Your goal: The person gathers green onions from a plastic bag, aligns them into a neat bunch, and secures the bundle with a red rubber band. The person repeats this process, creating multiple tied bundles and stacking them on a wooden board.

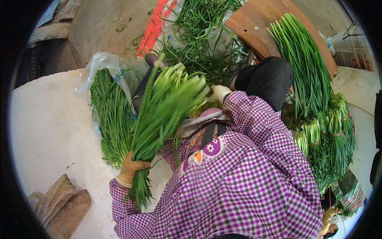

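My left hand [131, 169], in a tan glove, is closed around the leafy end of a bunch of garlic chives [162, 110]. The bunch's pale stem ends point up and to the right, slightly blurred. My right hand [220, 93], in a whitish glove, is near those stem ends; its fingers are partly hidden, and whether they hold anything does not show. Left of the held bunch, more chives [112, 119] lie in a clear plastic bag [103, 61]. A loose bundle of chives [301, 62] rests on a curved brown board [253, 18] at the upper right.
Chive bundles tied with red bands [334, 140] are stacked to my right. Loose green leaves [206, 38] cover the floor ahead, beside a red strip [153, 27]. Brown folded sheeting [64, 206] lies at lower left on a whitish surface [56, 128]. Part of another person [328, 222] shows at lower right.
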Motion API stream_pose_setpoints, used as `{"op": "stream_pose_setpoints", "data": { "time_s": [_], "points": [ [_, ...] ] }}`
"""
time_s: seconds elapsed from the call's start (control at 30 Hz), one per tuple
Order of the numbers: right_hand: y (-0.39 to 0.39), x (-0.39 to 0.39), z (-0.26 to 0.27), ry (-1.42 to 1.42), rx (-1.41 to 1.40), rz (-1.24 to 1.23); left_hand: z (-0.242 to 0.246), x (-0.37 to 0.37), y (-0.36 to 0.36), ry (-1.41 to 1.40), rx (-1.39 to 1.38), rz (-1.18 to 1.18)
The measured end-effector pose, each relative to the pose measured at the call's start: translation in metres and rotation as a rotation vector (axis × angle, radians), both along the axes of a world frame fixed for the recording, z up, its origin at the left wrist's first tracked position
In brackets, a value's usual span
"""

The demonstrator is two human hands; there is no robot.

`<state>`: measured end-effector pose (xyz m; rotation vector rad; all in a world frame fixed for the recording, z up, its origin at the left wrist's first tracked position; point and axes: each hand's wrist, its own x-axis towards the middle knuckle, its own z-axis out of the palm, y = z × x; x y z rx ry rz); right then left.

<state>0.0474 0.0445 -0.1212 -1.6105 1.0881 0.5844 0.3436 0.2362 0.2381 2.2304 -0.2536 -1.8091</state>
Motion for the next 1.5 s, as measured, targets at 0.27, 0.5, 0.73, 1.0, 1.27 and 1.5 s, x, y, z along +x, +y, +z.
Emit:
{"op": "stream_pose_setpoints", "data": {
  "time_s": [0.27, 0.5, 0.73, 1.0, 1.27, 1.5],
  "points": [
    [0.001, 0.015, 0.027, -1.110, 1.272, -1.007, -0.062, 0.008, 0.056, 0.685, -0.052, 0.458],
    [-0.042, -0.009, 0.084, -0.826, 0.741, -1.229, -0.085, 0.012, 0.153, 0.520, -0.045, 0.404],
    [-0.081, -0.036, 0.063, -0.546, 0.335, -1.280, -0.106, -0.006, 0.181, 0.549, -0.102, 0.462],
    [-0.037, 0.064, 0.144, -0.691, -0.303, -0.407, -0.096, -0.009, 0.158, 0.661, -0.070, 0.498],
    [-0.050, 0.097, 0.148, -0.402, -0.416, -0.339, -0.077, -0.022, 0.150, 0.511, -0.048, 0.385],
    [-0.061, 0.104, 0.136, -0.470, 0.106, -0.101, -0.091, -0.019, 0.145, 0.424, -0.039, 0.322]
  ]
}}
